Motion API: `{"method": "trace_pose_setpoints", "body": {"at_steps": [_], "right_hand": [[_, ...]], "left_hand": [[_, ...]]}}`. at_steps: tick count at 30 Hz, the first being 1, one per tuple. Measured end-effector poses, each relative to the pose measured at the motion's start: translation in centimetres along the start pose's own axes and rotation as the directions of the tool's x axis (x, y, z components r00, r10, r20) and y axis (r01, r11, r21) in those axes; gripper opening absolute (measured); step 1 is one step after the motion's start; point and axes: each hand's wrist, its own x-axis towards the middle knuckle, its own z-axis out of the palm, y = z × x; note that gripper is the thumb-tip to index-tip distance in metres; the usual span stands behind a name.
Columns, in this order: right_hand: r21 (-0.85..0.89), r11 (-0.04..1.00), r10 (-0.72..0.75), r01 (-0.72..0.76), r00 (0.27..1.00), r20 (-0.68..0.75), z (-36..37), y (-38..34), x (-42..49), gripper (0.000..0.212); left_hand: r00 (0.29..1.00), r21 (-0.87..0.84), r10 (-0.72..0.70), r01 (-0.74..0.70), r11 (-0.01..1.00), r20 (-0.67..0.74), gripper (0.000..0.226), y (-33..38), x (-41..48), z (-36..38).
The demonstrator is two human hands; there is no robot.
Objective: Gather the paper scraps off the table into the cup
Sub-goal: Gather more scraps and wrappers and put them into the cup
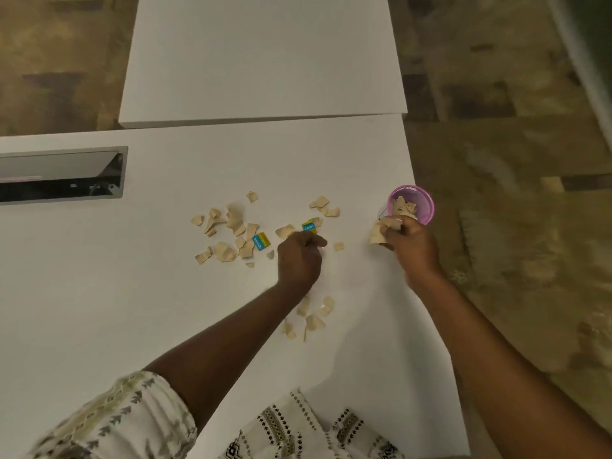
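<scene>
Carrying a wad of scraps pinched tight in its fingers, the right hand sits just beside the pink cup, which stands at the table's right edge with some paper already inside. The left hand is curled, fingertips pressed together at a scrap by a blue and yellow piece. Best to release directly over the rim without nudging the cup off. 2 loose clusters remain: 1 mid-table, 1 nearer the body.
</scene>
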Motion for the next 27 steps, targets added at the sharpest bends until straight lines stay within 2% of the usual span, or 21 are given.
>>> {"method": "trace_pose_setpoints", "body": {"at_steps": [4, 8, 13, 16, 20, 24, 27], "right_hand": [[-0.05, 0.997, 0.055, -0.062, 0.988, -0.147, -3.1, -1.4, 3.2, 0.026], [-0.097, 0.991, 0.073, -0.096, 0.973, -0.217, -4.4, -2.7, 4.6, 0.027], [-0.18, 0.978, 0.075, -0.106, 0.982, -0.172, -4.8, -3.9, 5.6, 0.042], [-0.197, 0.977, 0.055, -0.083, 0.988, -0.144, -4.9, -4.5, 5.1, 0.019], [-0.28, 0.96, -0.017, -0.024, 0.989, -0.146, -5.1, -4.5, 4.7, 0.006], [-0.339, 0.938, -0.126, 0.07, 0.981, -0.146, -4.7, -5.0, 2.5, 0.018], [-0.401, 0.9, -0.212, 0.171, 0.976, -0.059, -3.4, -4.5, 0.0, 0.021]], "left_hand": [[0.993, -0.105, 0.083, -0.074, 0.992, 0.08, 0.028, 5.7, 0.9, 3.4], [0.986, -0.09, 0.13, -0.12, 0.989, 0.106, 0.032, 10.1, 2.1, 7.0], [0.985, -0.065, 0.094, -0.086, 0.994, 0.143, 0.031, 13.3, 2.5, 9.2], [0.978, -0.072, 0.089, -0.077, 0.994, 0.189, 0.027, 13.9, 2.5, 9.5], [0.967, -0.079, 0.113, -0.097, 0.992, 0.227, 0.025, 13.8, 2.2, 9.0], [0.966, -0.058, 0.157, -0.149, 0.987, 0.206, 0.02, 12.7, 1.7, 7.4], [0.966, -0.042, 0.184, -0.18, 0.983, 0.183, 0.017, 10.7, 1.0, 5.3]]}}
